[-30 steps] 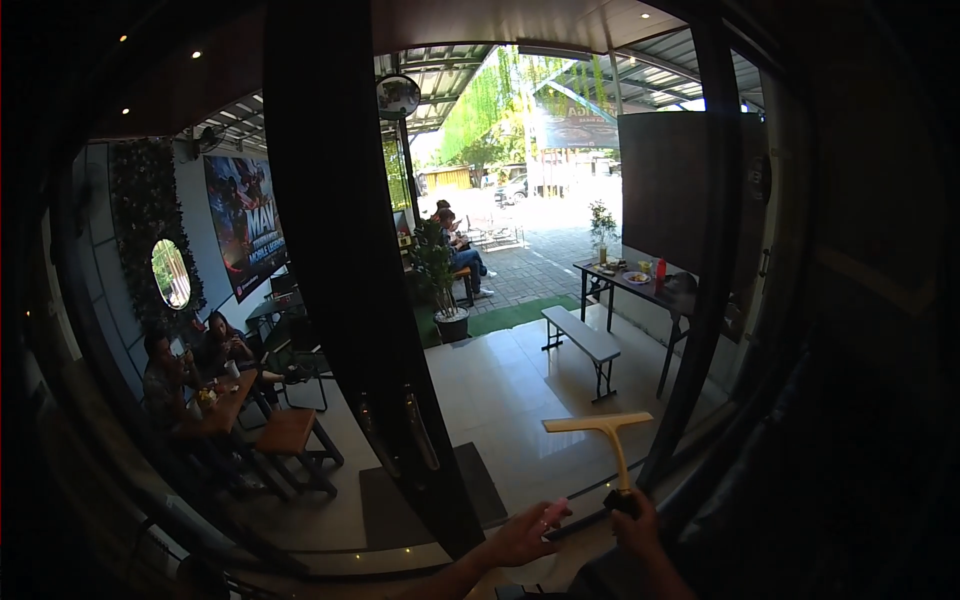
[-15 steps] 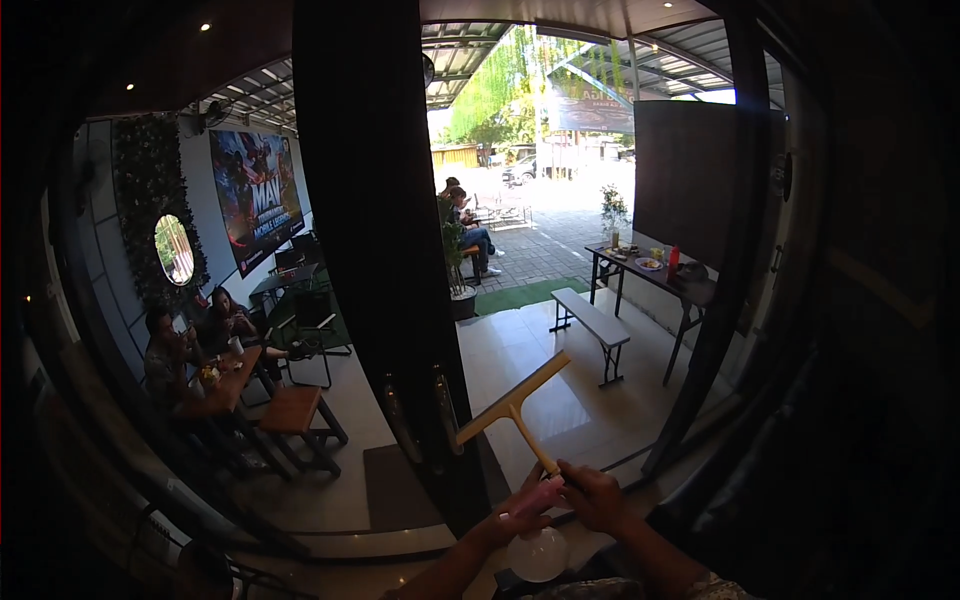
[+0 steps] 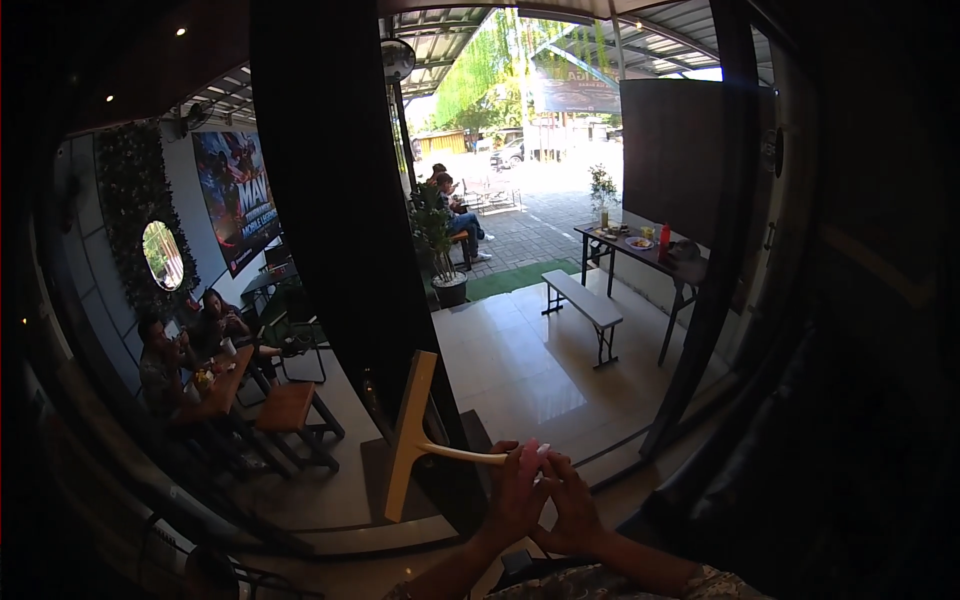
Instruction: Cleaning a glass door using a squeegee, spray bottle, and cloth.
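Observation:
A yellow squeegee (image 3: 408,440) is held out to the left, its long blade upright and its pale handle (image 3: 462,453) running into my left hand (image 3: 512,505). That hand is closed around the handle's end. My right hand (image 3: 568,503) touches it from the right, fingers bent and pressed onto a small pink object with white parts (image 3: 533,458). The object sits between both hands, largely covered by fingers, so its kind is unclear. Behind the squeegee stands a dark door frame post (image 3: 325,220).
Beyond the doorway are a grey bench (image 3: 583,300) and a table with a red bottle (image 3: 664,236) and plates. A potted plant (image 3: 450,288) stands by the post. At left, two people sit by a wooden table (image 3: 222,385) and a stool (image 3: 285,407).
The squeegee has turned from slanting up ahead to pointing left, blade upright. My hands have risen slightly and drawn together. A round, whitish, see-through thing below them is no longer visible. The view has shifted.

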Available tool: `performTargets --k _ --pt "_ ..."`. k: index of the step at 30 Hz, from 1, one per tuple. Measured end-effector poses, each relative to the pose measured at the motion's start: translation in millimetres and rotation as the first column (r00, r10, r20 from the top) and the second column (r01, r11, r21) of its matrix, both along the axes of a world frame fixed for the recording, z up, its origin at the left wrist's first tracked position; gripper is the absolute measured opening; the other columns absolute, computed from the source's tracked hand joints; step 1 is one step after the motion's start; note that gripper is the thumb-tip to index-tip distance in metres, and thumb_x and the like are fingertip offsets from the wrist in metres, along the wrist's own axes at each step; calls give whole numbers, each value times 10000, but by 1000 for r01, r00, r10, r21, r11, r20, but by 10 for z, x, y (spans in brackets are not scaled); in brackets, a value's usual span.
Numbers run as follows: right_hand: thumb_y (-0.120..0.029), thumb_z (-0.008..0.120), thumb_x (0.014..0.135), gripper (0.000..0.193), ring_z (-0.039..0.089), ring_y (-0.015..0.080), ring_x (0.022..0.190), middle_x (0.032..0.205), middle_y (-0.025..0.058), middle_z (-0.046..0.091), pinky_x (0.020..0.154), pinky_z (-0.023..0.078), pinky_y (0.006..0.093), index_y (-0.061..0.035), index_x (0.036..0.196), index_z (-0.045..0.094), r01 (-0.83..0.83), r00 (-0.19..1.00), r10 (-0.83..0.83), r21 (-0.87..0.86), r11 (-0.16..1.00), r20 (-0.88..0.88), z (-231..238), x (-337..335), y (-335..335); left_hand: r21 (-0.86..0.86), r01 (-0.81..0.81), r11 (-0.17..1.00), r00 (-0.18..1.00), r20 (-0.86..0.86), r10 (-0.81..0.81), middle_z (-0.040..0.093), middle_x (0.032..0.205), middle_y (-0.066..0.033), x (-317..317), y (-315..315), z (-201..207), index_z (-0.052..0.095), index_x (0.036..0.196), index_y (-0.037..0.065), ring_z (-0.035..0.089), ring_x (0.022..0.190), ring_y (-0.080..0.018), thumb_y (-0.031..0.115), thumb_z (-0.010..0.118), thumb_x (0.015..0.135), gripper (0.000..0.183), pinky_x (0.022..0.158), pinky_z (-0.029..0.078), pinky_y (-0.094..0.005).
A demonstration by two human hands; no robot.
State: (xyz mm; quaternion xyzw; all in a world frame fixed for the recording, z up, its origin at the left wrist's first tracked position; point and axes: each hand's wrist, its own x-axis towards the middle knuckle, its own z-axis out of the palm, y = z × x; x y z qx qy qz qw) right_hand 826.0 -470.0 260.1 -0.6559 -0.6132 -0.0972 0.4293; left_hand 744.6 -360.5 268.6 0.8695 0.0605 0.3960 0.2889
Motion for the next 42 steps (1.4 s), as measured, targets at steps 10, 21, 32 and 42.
performTargets --k 10,21,32,42 --pt "-204 537 773 572 377 382 1100 1237 220 343 899 355 427 -9 1262 313 -109 989 122 151 983 -81 21 -141 505 -154 -110 982 992 -75 100 393 1100 -203 -168 -42 215 344 1224 -4 465 1004 -339 292 708 652 739 782 449 -400" --pt "-13 564 705 755 484 172 920 1097 127 458 750 441 277 -46 1345 166 -527 517 521 227 819 -679 641 259 760 -351 -143 925 969 138 203 312 1199 -149 -608 186 267 217 1333 12 359 1135 -248 281 659 733 793 943 327 -364" --pt "13 513 703 657 498 183 1021 1087 109 511 718 441 237 -64 1322 306 -391 854 440 215 895 -276 3339 1084 1464 -481 -655 583 634 71 770 392 1157 -153 -1865 738 -901 471 1163 -18 389 1101 -290 181 640 745 492 922 343 -383" --pt "-90 574 673 645 558 120 722 804 51 576 709 422 264 14 1272 357 -155 987 160 237 959 -2 4632 1212 1763 -361 -931 51 273 -597 754 495 1134 -172 -2672 -54 -3199 512 1112 -23 577 874 -270 226 503 855 358 734 470 -373"
